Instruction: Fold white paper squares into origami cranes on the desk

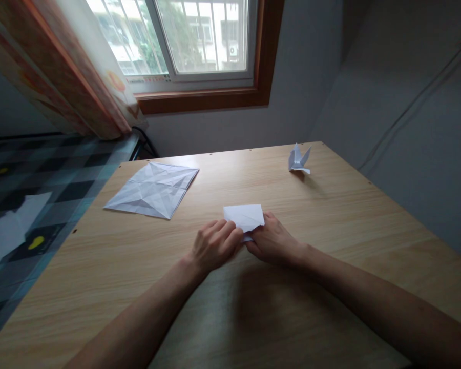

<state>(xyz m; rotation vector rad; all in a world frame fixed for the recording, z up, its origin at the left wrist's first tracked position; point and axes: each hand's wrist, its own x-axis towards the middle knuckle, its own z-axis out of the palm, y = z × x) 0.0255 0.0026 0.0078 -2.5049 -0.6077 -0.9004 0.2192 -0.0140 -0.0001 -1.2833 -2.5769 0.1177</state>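
A small folded piece of white paper (245, 215) is held between my hands over the middle of the wooden table. My left hand (218, 242) is closed on its left and near side, with the fingers curled. From the right, my right hand (272, 238) grips the paper's other side, its fingers partly hidden behind the sheet. The paper's near right edge looks uneven. To the far left lies a creased white sheet (153, 190), opened out flat. An origami figure (298, 159) with upright points, like a paper crane, stands at the back right.
The light wooden table (353, 225) ends at a back edge below the window (207, 36). Left of it is a bed with a checked cover (72, 169), where white paper (7, 233) lies. A curtain (72, 66) hangs by the window.
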